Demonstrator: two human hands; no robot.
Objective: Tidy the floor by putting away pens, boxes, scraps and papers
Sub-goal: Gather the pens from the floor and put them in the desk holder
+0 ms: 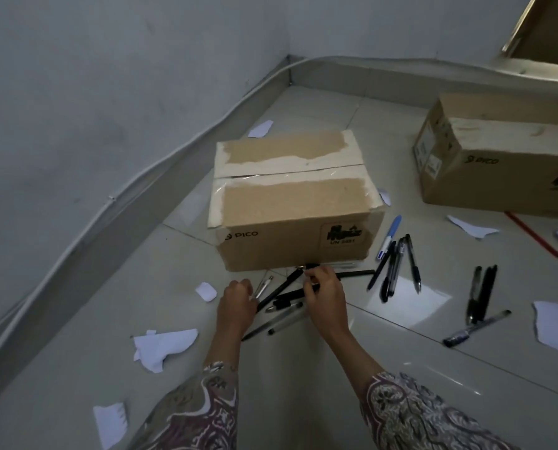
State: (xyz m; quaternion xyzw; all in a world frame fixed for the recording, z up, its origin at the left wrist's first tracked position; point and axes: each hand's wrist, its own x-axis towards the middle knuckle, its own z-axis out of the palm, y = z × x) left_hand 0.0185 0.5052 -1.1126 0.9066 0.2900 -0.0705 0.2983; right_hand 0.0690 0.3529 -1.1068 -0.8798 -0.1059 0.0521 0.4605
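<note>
Patterned sleeves (pixel 206 414) fill the bottom of the view, and from them both hands reach forward to a cluster of pens (pixel 280 306) on the floor tiles (pixel 303 384). Left hand (pixel 237 306) is curled with its fingertips down among the pens, though whether it actually grips one I cannot tell; right hand (pixel 326 298) pinches a black pen at the foot of the near cardboard box (pixel 292 203). Gathering looks to be only beginning. White paper scraps lie at near left (pixel 164 347), at the lower left edge (pixel 110 423), and a small one just left of the hands (pixel 206 291). Off to the right, more pens wait untouched: a fanned group (pixel 396 264) beside the box, another few (pixel 480 293) further right with a marker (pixel 475 329) below them, and a large scrap (pixel 555 326) at the frame edge. Beyond, a red pencil (pixel 534 237) and another scrap (pixel 470 226) lie near the second box (pixel 504 157); one more scrap (pixel 260 128) sits behind the near box, toward the corner. Both boxes stand closed on the floor, so nearly everything remains to be put away.
</note>
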